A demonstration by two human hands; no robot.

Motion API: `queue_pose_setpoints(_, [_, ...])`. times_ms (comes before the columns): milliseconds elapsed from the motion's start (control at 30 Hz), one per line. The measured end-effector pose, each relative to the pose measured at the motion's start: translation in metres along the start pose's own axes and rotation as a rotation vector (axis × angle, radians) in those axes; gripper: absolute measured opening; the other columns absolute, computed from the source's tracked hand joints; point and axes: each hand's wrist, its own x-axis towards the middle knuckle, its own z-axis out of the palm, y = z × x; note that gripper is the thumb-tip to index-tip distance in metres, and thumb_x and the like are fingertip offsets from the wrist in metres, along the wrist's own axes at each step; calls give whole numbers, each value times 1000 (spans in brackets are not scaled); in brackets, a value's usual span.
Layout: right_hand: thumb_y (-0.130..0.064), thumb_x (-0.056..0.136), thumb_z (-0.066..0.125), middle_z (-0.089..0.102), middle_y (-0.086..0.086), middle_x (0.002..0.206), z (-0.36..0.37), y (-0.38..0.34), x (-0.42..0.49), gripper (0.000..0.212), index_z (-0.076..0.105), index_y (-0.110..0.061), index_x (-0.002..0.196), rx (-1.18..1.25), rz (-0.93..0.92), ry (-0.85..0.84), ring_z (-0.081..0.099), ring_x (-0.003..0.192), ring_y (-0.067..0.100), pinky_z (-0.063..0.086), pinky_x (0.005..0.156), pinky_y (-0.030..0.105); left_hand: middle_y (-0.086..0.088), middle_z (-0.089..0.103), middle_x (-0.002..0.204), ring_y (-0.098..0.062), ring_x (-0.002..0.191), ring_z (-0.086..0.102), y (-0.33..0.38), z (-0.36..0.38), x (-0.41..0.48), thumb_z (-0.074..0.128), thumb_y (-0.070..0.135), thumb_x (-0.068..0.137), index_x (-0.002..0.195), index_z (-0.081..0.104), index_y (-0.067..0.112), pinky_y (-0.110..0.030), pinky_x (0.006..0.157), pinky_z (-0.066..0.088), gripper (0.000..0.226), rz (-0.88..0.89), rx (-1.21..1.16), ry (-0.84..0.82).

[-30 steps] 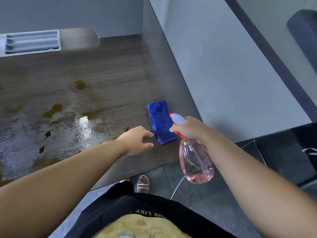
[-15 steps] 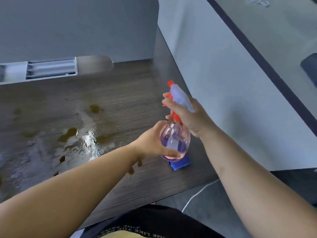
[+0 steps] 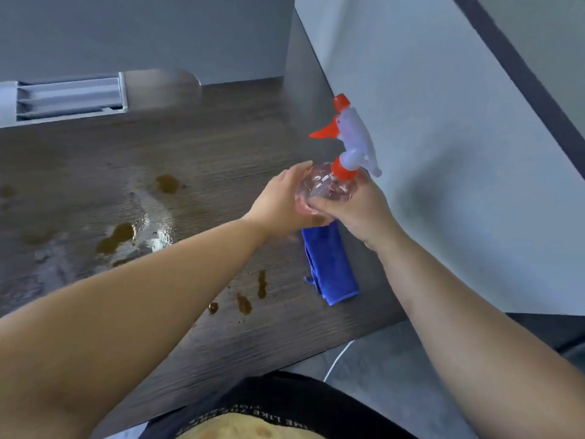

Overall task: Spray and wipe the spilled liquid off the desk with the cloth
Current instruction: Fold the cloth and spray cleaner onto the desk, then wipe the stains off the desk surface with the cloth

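Stained desk (image 3: 221, 137) | spray bottle (image 3: 343, 167) held by right grip (image 3: 357, 210), seemingly left grip (image 3: 278, 204) | cloth (image 3: 329, 267) beneath

Grey slotted tray (image 3: 69, 98) lies beside the partition (image 3: 142, 33), white cable (image 3: 336, 358) on floor (image 3: 395, 375).

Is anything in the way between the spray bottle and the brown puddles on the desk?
Nothing visible is. The left hand and right hand hold the spray bottle above the desk. The brown puddles lie to its left, with only desk between. The blue cloth lies below the hands, not in that path.
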Motion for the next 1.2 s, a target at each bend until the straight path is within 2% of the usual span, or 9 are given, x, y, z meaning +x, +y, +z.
queue_pose_setpoints(100, [-55,51,77,66,-11,108,1,9,25,76,58,-26,118,-40,37,114,61,100,6,50,89,26,-1,26,150,-24,139,18,-14,0,10,70,47,77,147,25,23,-38,109,27,87,-155,199,-54])
queue_pose_setpoints(267, [-25,63,83,62,-15,90,4,25,64,48,57,-23,103,72,115,295,60,84,5,46,75,19,0,27,146,-26,136,18,-44,7,11,56,43,88,143,34,28,-44,107,33,61,-312,401,-195])
queue_pose_setpoints(433, [-32,63,82,59,1,121,7,37,77,76,49,-14,128,81,147,278,57,110,15,44,93,25,-1,23,149,-27,136,18,-55,16,2,50,41,91,141,37,28,-43,106,29,53,-305,503,-190])
queue_pose_setpoints(533, [-51,52,77,51,6,132,11,46,63,102,38,-11,138,13,183,306,51,119,19,43,101,33,-1,18,152,-27,139,14,-60,16,-2,49,41,92,142,37,28,-44,109,25,53,-267,541,-189])
queue_pose_setpoints(700, [-45,84,62,53,5,129,26,79,-17,66,42,-13,138,-243,349,226,46,121,24,37,101,37,0,12,156,-25,142,7,-67,14,-9,50,43,91,145,31,31,-44,113,16,58,-209,572,-205])
queue_pose_setpoints(833, [-43,83,64,58,-2,111,36,86,-52,56,48,-16,130,-425,313,97,55,104,19,46,89,40,-1,4,158,-25,145,-2,-70,13,-15,51,45,91,148,22,30,-43,115,10,65,-182,600,-269])
queue_pose_setpoints(1000, [-28,80,71,65,-1,89,28,78,-46,23,60,-14,95,-194,386,-33,63,87,21,46,69,31,-1,3,157,-25,145,-2,-68,6,-25,51,43,92,147,25,29,-43,115,13,63,-186,572,-279])
queue_pose_setpoints(1067, [-19,80,69,64,2,88,18,68,-46,16,58,-11,90,-144,286,-17,61,84,21,46,70,30,-1,4,157,-25,145,-3,-69,2,-34,51,43,93,147,27,29,-44,115,14,60,-160,603,-238])
queue_pose_setpoints(1200, [-10,78,61,50,1,86,-4,47,-49,13,52,-16,85,-400,-41,122,45,68,15,29,62,25,-1,5,156,-24,144,-4,-78,1,-69,51,41,92,145,30,29,-45,115,16,58,-173,603,-162])
